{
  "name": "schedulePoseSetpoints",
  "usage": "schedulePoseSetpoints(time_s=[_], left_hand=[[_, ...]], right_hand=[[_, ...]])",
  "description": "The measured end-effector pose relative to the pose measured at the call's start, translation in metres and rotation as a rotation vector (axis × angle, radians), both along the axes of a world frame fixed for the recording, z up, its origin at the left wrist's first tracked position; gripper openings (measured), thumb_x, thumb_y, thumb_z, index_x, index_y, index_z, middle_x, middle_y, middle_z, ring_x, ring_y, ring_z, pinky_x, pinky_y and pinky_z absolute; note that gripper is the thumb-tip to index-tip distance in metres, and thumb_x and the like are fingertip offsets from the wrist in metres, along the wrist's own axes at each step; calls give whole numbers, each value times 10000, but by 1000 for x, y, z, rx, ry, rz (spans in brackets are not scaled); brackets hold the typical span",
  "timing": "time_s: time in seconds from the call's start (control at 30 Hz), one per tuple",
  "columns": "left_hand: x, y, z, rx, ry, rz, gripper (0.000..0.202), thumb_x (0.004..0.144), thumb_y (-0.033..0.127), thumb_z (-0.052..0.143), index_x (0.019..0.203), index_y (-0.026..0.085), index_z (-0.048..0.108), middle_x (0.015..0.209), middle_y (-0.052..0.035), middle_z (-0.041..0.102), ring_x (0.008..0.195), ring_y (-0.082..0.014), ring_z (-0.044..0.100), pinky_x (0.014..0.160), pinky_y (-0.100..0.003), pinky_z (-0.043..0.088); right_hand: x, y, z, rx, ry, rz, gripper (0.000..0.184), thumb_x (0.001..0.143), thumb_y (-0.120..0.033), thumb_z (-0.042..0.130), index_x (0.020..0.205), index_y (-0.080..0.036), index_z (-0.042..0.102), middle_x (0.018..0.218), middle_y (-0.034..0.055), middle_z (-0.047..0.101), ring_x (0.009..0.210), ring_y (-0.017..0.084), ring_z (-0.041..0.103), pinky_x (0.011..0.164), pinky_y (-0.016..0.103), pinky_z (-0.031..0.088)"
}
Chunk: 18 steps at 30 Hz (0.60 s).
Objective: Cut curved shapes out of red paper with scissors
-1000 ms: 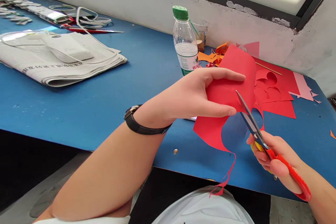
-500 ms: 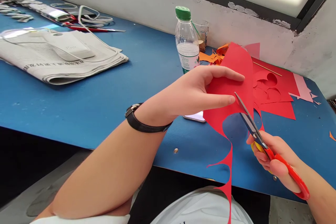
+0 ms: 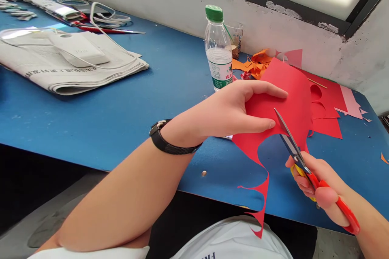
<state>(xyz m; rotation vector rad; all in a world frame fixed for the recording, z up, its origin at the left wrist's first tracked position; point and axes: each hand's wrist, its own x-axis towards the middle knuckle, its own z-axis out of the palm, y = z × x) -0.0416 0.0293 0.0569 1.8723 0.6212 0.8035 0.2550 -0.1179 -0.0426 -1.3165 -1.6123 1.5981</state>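
My left hand [image 3: 234, 109] pinches a sheet of red paper [image 3: 288, 97] above the blue table [image 3: 121, 101], thumb underneath and fingers on top. A black watch sits on that wrist. My right hand [image 3: 319, 182] grips red-handled scissors [image 3: 304, 162]. Their metal blades point up and left into the paper's lower edge, just right of my left thumb. A cut, jagged strip of the red paper [image 3: 261, 194] hangs down toward my lap.
A green-capped plastic bottle [image 3: 217, 50] stands behind my left hand. Orange scraps [image 3: 252, 64] and more red and pink paper [image 3: 331, 109] lie at the right by the wall. A folded newspaper with a white device and cable [image 3: 73, 56] lies at left.
The paper turned in my left hand, and its top now covers more of the red sheets behind. The hanging strip swung and shortened. The scissors stayed nearly in place.
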Motion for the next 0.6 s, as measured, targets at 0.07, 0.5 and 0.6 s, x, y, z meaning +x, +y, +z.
schedulePoseSetpoints(time_s=[0.07,0.5,0.6], left_hand=[[1,-1,0,-3,1,5,495,853,176,857,1344,199,803,1391,-93,833,1290,-307,792,1057,-432,702],[2,-4,-2,-49,16,30,538,862,217,862,1394,201,782,1309,-114,840,1138,-318,816,840,-426,709],[2,-4,-2,-25,-3,37,513,859,210,869,1366,194,791,1328,-111,837,1200,-314,803,922,-426,708]], right_hand=[[0,-1,1,-47,35,-18,1014,647,-1078,773,1322,-324,701,783,-63,428,605,135,269,508,295,243],[-8,-3,8,-68,56,-66,1048,594,-1089,789,1311,-332,692,817,-67,425,643,136,262,542,305,210],[-8,-3,6,-103,71,-85,1054,562,-1078,820,1298,-334,697,813,-69,423,642,137,262,534,307,213]])
